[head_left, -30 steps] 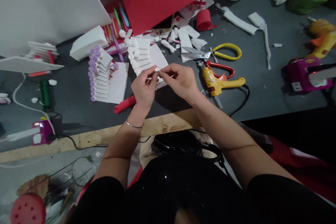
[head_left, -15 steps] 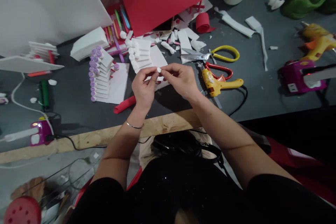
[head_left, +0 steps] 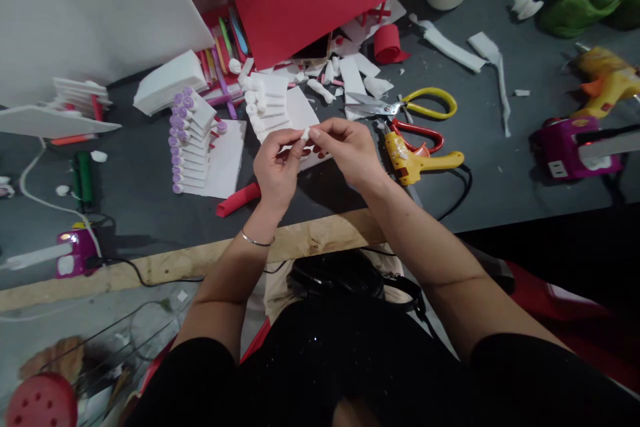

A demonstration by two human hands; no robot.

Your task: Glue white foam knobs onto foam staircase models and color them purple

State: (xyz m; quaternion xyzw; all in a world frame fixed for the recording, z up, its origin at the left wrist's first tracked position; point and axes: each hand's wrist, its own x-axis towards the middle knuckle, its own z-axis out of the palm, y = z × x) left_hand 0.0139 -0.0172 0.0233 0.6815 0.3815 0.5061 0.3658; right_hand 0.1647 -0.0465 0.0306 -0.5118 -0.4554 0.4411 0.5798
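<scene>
Between the fingertips of both hands is a small white rolled piece [head_left: 305,134], most of it covered by fingers. My left hand [head_left: 277,167] pinches it from the left, and my right hand [head_left: 349,150] pinches it from the right. Just behind the hands stands a row of white rolls on white card [head_left: 270,107], partly hidden by my fingers. To the left is a similar row of purple-tipped white rolls [head_left: 187,140] on a white sheet. A red roll [head_left: 239,199] lies beside my left wrist.
Scissors with yellow and red handles [head_left: 385,107] and a yellow glue gun [head_left: 417,159] lie right of my hands. White scraps [head_left: 377,86] and a red sheet [head_left: 310,3] are behind. Purple power sockets [head_left: 570,147] stand at right; a wooden strip [head_left: 320,232] edges the table.
Both hands have shifted very slightly right with the white piece. The piece appears turned between the fingertips. Other things stay where they were.
</scene>
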